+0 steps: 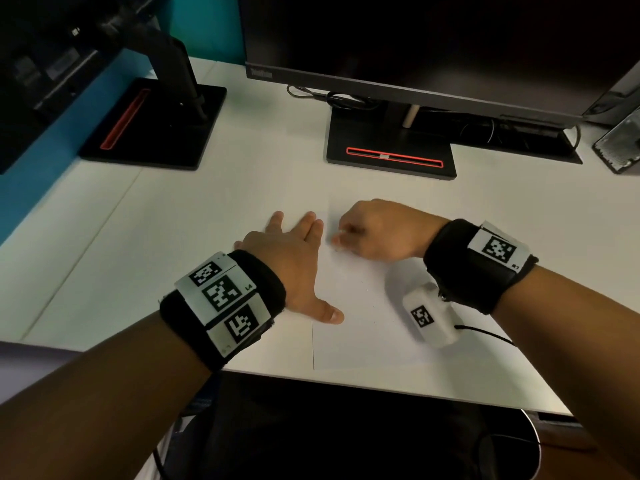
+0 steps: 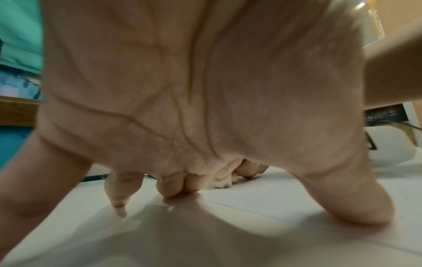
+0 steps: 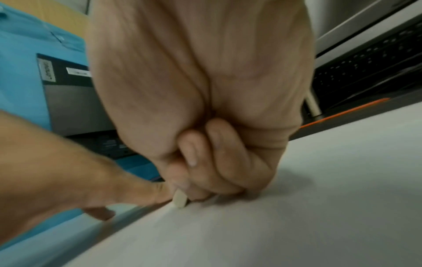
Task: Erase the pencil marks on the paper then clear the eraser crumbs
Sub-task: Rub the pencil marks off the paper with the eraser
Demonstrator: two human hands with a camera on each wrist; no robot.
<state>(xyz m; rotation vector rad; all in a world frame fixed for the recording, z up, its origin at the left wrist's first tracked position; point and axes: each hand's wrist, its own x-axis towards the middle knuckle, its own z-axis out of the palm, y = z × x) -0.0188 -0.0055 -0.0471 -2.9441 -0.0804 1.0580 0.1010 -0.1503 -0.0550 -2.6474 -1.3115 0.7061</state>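
A white sheet of paper [image 1: 349, 299] lies on the white desk near its front edge. My left hand [image 1: 294, 251] lies flat and spread, fingers and thumb pressing the sheet's left edge. My right hand [image 1: 374, 233] is curled and pinches a small whitish eraser [image 3: 179, 198], its tip down on the paper's upper left part, just right of the left fingers. The eraser [image 2: 222, 182] shows beyond the left hand [image 2: 182, 108] in the left wrist view. A few tiny dark specks [image 1: 367, 291] dot the paper. Pencil marks are too faint to make out.
Two black monitor stands [image 1: 391, 150] [image 1: 152, 129] with red slots stand at the back of the desk [image 1: 173, 220], under dark screens. Cables lie behind the middle stand. A grey computer case [image 1: 620, 140] sits at the far right. The desk's front edge runs just below the paper.
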